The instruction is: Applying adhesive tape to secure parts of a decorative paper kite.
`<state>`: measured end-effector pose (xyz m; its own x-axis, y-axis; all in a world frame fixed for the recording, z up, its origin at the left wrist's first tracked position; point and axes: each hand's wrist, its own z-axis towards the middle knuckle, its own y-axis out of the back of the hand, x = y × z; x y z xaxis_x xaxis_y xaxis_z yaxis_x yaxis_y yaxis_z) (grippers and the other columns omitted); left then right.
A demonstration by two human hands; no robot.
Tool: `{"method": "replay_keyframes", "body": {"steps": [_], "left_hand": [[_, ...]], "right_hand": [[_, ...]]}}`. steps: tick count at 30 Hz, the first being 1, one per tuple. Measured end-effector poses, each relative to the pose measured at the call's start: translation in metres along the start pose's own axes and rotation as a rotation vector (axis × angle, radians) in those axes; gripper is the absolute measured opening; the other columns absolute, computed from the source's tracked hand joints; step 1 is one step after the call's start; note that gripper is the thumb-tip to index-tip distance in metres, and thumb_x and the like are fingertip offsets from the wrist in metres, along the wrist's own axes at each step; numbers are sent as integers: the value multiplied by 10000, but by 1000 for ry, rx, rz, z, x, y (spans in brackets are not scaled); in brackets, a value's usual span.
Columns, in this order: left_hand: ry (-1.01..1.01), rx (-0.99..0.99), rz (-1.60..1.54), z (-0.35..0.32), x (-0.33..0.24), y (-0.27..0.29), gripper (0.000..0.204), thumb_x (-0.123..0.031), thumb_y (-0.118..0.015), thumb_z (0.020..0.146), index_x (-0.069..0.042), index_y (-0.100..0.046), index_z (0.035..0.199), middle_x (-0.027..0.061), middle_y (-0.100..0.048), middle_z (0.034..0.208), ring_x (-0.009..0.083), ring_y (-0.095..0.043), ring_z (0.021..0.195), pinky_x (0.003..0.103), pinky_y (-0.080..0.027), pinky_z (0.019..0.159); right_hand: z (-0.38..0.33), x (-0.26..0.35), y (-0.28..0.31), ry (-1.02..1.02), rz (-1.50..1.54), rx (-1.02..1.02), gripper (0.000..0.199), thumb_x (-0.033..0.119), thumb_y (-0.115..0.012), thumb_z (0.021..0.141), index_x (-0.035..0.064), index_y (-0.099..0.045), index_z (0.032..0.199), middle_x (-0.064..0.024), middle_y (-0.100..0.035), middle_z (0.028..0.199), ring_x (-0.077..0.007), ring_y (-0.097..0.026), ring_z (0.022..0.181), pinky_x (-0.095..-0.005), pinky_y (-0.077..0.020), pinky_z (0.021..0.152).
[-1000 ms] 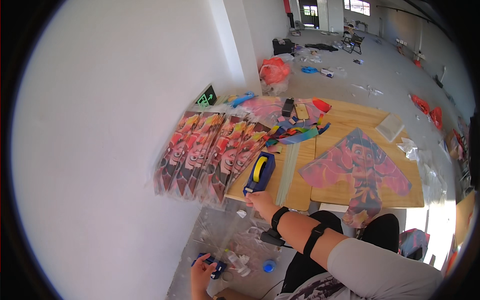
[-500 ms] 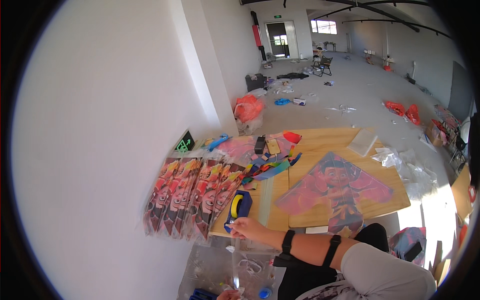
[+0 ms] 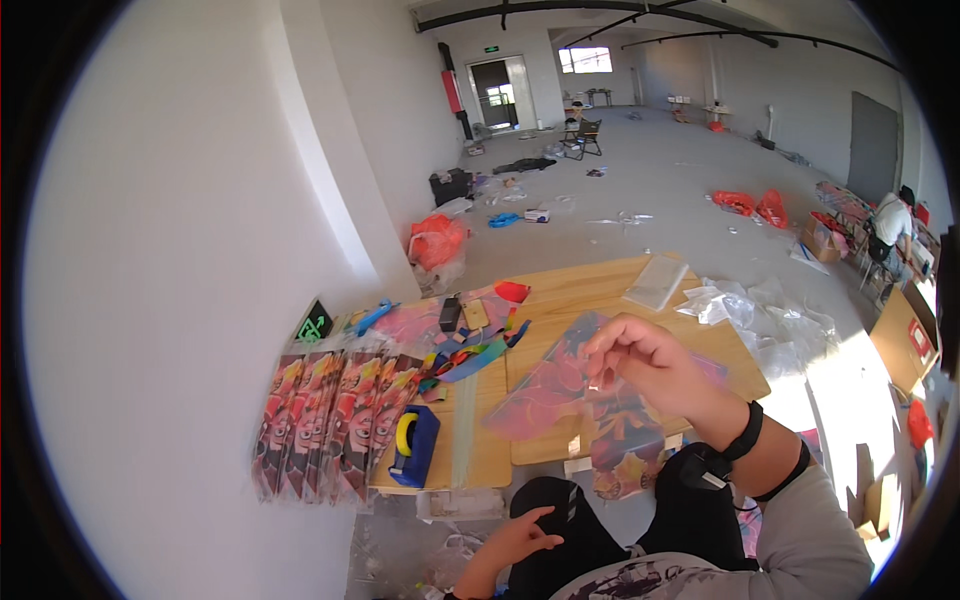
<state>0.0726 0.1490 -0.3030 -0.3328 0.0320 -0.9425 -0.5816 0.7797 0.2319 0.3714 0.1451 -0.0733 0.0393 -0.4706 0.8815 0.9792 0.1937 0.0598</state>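
My right hand (image 3: 645, 362) hovers over a colourful cartoon kite (image 3: 555, 395) that lies flat on the wooden table (image 3: 590, 285). Its thumb and fingers pinch what looks like a small strip of clear tape. My left hand (image 3: 520, 535) is low by my lap over my dark trousers, fingers apart, holding nothing. A blue tape dispenser (image 3: 412, 447) with a yellow roll stands at the table's near left corner, well left of my right hand.
Several packaged kites (image 3: 330, 420) lean against the white wall on the left. Bright ribbon tails (image 3: 472, 355), a clear bag (image 3: 655, 280) and crumpled plastic (image 3: 765, 315) lie on the table. An orange bag (image 3: 435, 240) sits on the floor behind. A person (image 3: 890, 218) is at far right.
My right hand left the tape dispenser and moved right and up over the kite. My left hand rose from the floor to my lap. The view tilted up toward the room.
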Motion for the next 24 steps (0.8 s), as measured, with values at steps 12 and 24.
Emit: {"method": "replay_keyframes", "body": {"steps": [12, 24], "left_hand": [[-792, -347, 82, 57, -247, -27, 453, -118, -798, 830, -56, -647, 1253, 38, -675, 1046, 166, -604, 844, 286, -504, 769], [-1073, -581, 668, 107, -267, -73, 203, -20, -824, 746, -69, -728, 918, 61, -682, 895, 239, -636, 854, 336, -502, 743]], "right_hand": [[-77, 32, 54, 77, -517, 16, 361, -110, -511, 857, 40, -623, 1166, -69, -667, 1027, -178, -682, 928, -314, -543, 794], [-114, -10, 87, 35, -504, -103, 328, -81, -515, 871, 9, -618, 1169, -104, -688, 1022, -218, -708, 886, -335, -557, 784]]}}
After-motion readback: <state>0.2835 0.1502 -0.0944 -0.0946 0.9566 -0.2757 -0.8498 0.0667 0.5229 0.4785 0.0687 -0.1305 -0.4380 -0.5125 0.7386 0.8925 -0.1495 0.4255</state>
